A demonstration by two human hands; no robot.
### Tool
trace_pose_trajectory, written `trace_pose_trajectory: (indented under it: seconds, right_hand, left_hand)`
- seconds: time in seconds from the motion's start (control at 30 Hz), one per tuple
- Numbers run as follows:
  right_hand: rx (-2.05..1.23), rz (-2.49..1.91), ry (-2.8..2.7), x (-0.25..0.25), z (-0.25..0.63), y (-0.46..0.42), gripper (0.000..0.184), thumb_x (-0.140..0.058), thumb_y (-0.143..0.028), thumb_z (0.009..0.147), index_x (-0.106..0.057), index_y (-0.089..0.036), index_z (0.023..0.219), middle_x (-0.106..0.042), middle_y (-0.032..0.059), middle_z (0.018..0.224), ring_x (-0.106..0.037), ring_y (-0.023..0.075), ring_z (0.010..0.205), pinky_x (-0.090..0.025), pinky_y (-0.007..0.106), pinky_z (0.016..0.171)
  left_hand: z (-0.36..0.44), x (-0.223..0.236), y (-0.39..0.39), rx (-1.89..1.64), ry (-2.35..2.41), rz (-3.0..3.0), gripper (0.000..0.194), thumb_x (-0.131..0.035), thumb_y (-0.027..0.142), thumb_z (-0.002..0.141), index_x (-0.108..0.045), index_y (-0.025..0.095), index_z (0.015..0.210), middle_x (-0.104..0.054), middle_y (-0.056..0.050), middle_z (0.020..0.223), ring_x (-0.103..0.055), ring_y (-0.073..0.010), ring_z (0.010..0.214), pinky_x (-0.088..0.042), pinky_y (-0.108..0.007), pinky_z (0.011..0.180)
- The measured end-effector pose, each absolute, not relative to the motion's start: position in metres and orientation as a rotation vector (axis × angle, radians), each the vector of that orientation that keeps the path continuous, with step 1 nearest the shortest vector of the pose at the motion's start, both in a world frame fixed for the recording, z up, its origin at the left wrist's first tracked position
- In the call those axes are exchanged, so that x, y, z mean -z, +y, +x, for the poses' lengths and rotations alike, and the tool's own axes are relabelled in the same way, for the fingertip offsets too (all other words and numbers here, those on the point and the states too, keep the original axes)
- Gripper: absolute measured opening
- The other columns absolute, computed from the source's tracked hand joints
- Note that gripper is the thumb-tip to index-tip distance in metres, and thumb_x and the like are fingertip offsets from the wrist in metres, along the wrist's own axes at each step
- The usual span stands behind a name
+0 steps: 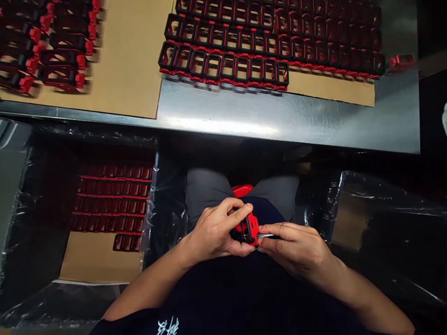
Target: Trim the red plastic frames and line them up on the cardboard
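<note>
Over my lap, my left hand (216, 229) is curled around a small red and black plastic frame part (248, 229), thumb under it and fingers over its top. My right hand (292, 246) meets it from the right, fingers pinched on a thin metal tool or blade (266, 236) that touches the part's edge. A red stool edge (242, 189) shows between my knees. On the metal table (279, 116) above, rows of the same red and black frames (244, 46) stand on brown cardboard (331, 88).
More red and black parts (52, 46) lie on cardboard at the table's left. A box lined with plastic at my left holds layers of red parts (111, 200) on cardboard. Another plastic-lined box (384, 223) stands at my right. A lone red part (401, 61) sits at the table's far right.
</note>
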State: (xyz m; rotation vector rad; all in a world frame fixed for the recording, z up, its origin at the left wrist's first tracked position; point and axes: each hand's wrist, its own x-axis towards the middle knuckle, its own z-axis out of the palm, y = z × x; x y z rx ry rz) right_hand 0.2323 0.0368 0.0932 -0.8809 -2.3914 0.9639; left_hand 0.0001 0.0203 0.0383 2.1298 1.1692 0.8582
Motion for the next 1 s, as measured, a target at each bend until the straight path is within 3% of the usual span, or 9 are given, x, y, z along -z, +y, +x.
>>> trace_pose_trajectory:
  seconds: [0.2,0.33,0.5,0.57,0.63,0.77,0.87,0.93,1.0]
  right_hand:
    - [-0.878,-0.807,-2.445,-0.094,0.23,0.035,0.018,-0.058,-0.007,0.095,-0.068,-0.015,0.107,-0.076,0.0079,0.101,-0.074,0.018,0.092,-0.063,0.026,0.08]
    - [-0.876,-0.798,-2.423,-0.093,0.227,0.038,0.015,-0.059,-0.008,0.094,-0.068,-0.016,0.103,-0.077,0.007,0.097,-0.075,0.0165,0.081,-0.062,0.026,0.069]
    - [-0.647,-1.097,-2.176,-0.076,0.222,0.092,0.005,-0.072,-0.021,0.09,-0.07,-0.019,0.094,-0.078,0.0063,0.092,-0.073,0.017,0.076,-0.057,0.027,0.066]
    - [-0.489,-1.29,-2.082,-0.065,0.216,0.133,0.015,-0.075,-0.031,0.087,-0.072,-0.018,0.093,-0.077,0.0056,0.089,-0.068,0.0145,0.069,-0.053,0.025,0.062]
    - [-0.428,-1.353,-2.053,-0.054,0.208,0.176,0.022,-0.076,-0.035,0.085,-0.073,-0.014,0.091,-0.075,0.0054,0.083,-0.066,0.0148,0.074,-0.051,0.025,0.069]
    - [-0.455,-1.41,-2.05,-0.044,0.19,0.232,0.024,-0.079,-0.033,0.082,-0.071,-0.012,0.091,-0.076,0.007,0.103,-0.064,0.0223,0.104,-0.047,0.031,0.09]
    - [-0.507,-1.393,-1.992,-0.05,0.187,0.222,0.023,-0.076,-0.032,0.085,-0.07,-0.013,0.096,-0.071,0.0131,0.122,-0.058,0.0262,0.118,-0.042,0.04,0.105]
    - [-0.582,-1.359,-1.934,-0.056,0.191,0.191,0.019,-0.068,-0.033,0.092,-0.07,-0.015,0.098,-0.07,0.0146,0.123,-0.06,0.0247,0.117,-0.043,0.041,0.106]
    - [-0.75,-1.305,-1.902,-0.059,0.199,0.15,0.021,-0.059,-0.035,0.098,-0.069,-0.017,0.096,-0.076,0.0108,0.104,-0.07,0.0195,0.095,-0.055,0.034,0.088]
  left_hand:
    - [0.0,-0.04,0.02,-0.907,1.188,2.083,0.067,-0.071,0.047,0.08,-0.047,0.018,0.135,-0.064,-0.011,0.107,-0.068,-0.016,0.076,-0.056,-0.023,0.054]
    - [-0.001,-0.034,0.017,-1.008,1.188,1.969,0.068,-0.076,0.044,0.075,-0.051,0.019,0.133,-0.065,-0.012,0.109,-0.07,-0.0187,0.082,-0.061,-0.027,0.061]
    - [-0.006,-0.021,0.01,-1.29,1.178,1.677,0.069,-0.075,0.049,0.076,-0.051,0.018,0.132,-0.067,-0.014,0.113,-0.069,-0.0262,0.102,-0.06,-0.041,0.086]
    - [-0.008,-0.018,0.006,-1.371,1.159,1.575,0.069,-0.076,0.051,0.077,-0.049,0.019,0.133,-0.066,-0.015,0.117,-0.067,-0.0269,0.108,-0.059,-0.043,0.09]
    - [-0.008,-0.017,0.002,-1.413,1.132,1.497,0.07,-0.078,0.049,0.076,-0.048,0.021,0.132,-0.064,-0.015,0.122,-0.065,-0.0282,0.114,-0.058,-0.044,0.093]
    - [-0.007,-0.018,-0.004,-1.423,1.094,1.406,0.069,-0.081,0.047,0.075,-0.047,0.023,0.13,-0.062,-0.016,0.126,-0.064,-0.0299,0.116,-0.058,-0.046,0.091]
    - [-0.006,-0.018,-0.005,-1.417,1.117,1.389,0.069,-0.082,0.048,0.074,-0.047,0.024,0.128,-0.062,-0.016,0.126,-0.064,-0.0315,0.117,-0.059,-0.048,0.089]
    - [-0.006,-0.017,-0.005,-1.414,1.122,1.384,0.07,-0.083,0.047,0.073,-0.046,0.024,0.127,-0.061,-0.017,0.127,-0.063,-0.0321,0.118,-0.059,-0.049,0.09]
    - [-0.006,-0.016,-0.003,-1.409,1.098,1.379,0.069,-0.083,0.045,0.074,-0.046,0.024,0.128,-0.061,-0.018,0.128,-0.063,-0.0321,0.119,-0.058,-0.051,0.091]
